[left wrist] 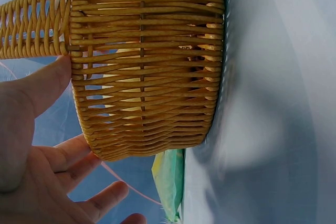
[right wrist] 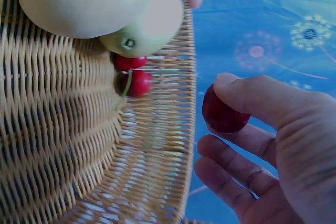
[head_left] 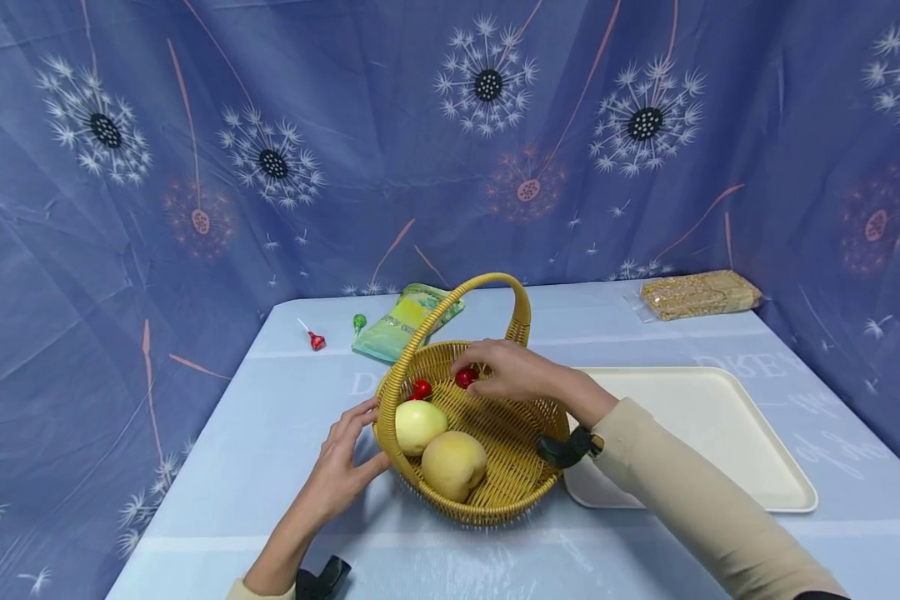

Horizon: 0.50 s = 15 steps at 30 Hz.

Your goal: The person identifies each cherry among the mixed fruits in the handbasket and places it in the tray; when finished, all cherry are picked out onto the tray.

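A yellow wicker basket (head_left: 510,500) with an arched handle (head_left: 461,292) stands on the table. In it lie a yellow peach-like fruit (head_left: 453,465), a pale green apple (head_left: 420,425) and red cherries (right wrist: 139,82), one with a green stem showing. My right hand (head_left: 513,371) is over the far part of the basket. It pinches a small dark red round fruit (right wrist: 224,109) between thumb and fingers. My left hand (head_left: 341,467) touches the basket's left side with spread fingers, its thumb near the foot of the handle in the left wrist view.
A cream tray (head_left: 682,417) lies right of the basket, under my right forearm. Behind are a green-yellow snack bag (head_left: 401,325), a red lollipop (head_left: 317,340), a green lollipop (head_left: 359,322) and a clear packet of golden grainy food (head_left: 697,296). A patterned blue curtain (head_left: 390,125) encloses the table.
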Motion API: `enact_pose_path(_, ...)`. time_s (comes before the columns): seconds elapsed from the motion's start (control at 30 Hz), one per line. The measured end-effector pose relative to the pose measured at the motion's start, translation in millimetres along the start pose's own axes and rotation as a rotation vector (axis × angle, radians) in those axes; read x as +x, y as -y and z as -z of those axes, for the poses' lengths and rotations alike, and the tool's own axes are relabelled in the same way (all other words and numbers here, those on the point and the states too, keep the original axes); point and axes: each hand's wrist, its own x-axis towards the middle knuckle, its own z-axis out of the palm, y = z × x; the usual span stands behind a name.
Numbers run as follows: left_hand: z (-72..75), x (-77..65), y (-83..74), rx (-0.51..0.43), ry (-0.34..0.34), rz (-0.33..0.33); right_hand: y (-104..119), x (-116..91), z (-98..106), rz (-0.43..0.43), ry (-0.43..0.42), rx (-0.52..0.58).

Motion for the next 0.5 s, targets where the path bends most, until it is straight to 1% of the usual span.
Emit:
enact_pose_path(0.13,0.5,0.4,-1.7,0.000,0.005,0.005,-2,-22,10,0.031,-0.091,0.006)
enact_pose_path(0.2,0.5,0.4,-2.0,0.004,0.003,0.001,-4,-34,14,0.019,-0.126,0.016)
enact_pose_path(0.37,-0.8,0.0,-1.0,0.015,-0.008,-0.017,-9,-66,19,-0.048,-0.190,0.045)
enact_pose_path(0.5,-0.6,-0.3,-0.9,0.014,-0.009,-0.021,-15,-91,16,-0.051,-0.259,0.046)
